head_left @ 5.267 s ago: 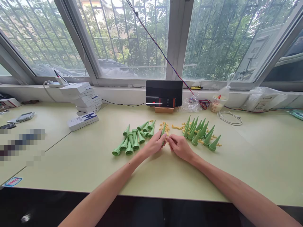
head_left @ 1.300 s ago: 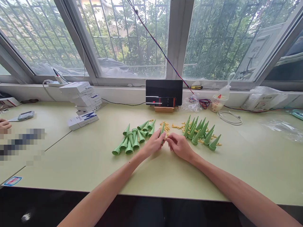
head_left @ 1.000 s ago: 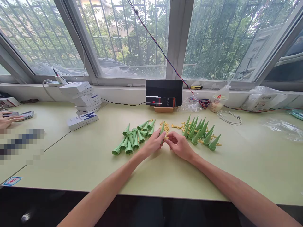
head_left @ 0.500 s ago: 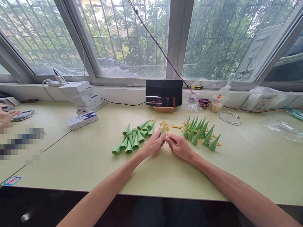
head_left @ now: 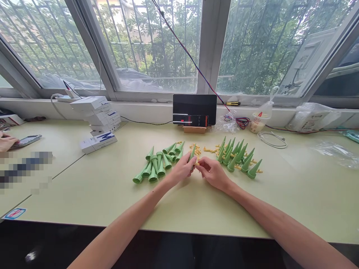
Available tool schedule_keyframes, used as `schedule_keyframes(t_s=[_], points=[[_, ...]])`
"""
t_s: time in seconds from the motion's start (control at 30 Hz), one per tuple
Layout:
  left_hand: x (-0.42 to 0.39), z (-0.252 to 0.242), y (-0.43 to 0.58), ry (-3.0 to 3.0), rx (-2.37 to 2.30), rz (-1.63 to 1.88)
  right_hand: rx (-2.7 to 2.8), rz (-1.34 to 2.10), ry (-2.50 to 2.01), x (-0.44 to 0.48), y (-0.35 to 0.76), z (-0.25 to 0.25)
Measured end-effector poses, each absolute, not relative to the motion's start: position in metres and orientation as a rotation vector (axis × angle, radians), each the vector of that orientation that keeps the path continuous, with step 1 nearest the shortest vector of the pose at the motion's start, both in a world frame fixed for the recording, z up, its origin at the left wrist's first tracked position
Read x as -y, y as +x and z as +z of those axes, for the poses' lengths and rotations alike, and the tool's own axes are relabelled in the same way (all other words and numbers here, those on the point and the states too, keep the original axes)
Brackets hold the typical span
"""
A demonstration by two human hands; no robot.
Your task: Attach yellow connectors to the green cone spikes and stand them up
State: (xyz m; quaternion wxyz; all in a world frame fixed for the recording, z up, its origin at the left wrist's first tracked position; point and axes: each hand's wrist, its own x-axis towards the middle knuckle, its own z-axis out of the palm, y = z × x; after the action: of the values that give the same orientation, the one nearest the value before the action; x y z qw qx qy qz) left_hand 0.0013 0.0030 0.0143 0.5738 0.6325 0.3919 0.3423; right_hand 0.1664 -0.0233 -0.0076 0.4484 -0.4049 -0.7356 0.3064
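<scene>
My left hand (head_left: 183, 168) is closed around a green plastic cone-shaped spike (head_left: 192, 153), its tip pointing up and away. Against its near side, my right hand (head_left: 213, 173) pinches a small yellow plastic piece (head_left: 197, 163), mostly covered by the fingertips. Left of my hands lie several loose green spikes (head_left: 153, 174) with open, hollow ends towards me. Over on the right, several more green spikes (head_left: 246, 163) stand upright on their wide ends, with yellow pieces sticking out of them. Small yellow pieces (head_left: 196, 148) are heaped just beyond my left hand.
A dark tablet (head_left: 194, 104) on a cardboard stand is at the back. White boxes (head_left: 98, 142) are stacked on the left, a bagged cup (head_left: 258, 121) and white cable (head_left: 271, 139) at back right. A co-worker's hand (head_left: 7, 142) touches a flat device at far left.
My right fingertips have shifted slightly, and the yellow piece shows more between my hands. The co-worker's hand at the far left has moved with the flat device. The spike groups stay put.
</scene>
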Motion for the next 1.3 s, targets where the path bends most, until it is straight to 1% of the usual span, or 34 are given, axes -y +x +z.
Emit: schedule_keyframes(t_s=[0.43,0.87,1.3], points=[[-0.0009,0.0179,0.0015,1.488,-0.880,0.787,1.870,0.688,-1.038,0.0230,0.1675,-0.0073],[-0.0027,0.0143,0.0002,1.524,-0.893,0.809,1.824,0.765,-1.002,0.0253,0.1662,-0.0038],[0.0006,0.0196,0.0020,1.503,-0.882,0.778,1.883,0.675,-1.041,0.0250,0.1668,-0.0030]])
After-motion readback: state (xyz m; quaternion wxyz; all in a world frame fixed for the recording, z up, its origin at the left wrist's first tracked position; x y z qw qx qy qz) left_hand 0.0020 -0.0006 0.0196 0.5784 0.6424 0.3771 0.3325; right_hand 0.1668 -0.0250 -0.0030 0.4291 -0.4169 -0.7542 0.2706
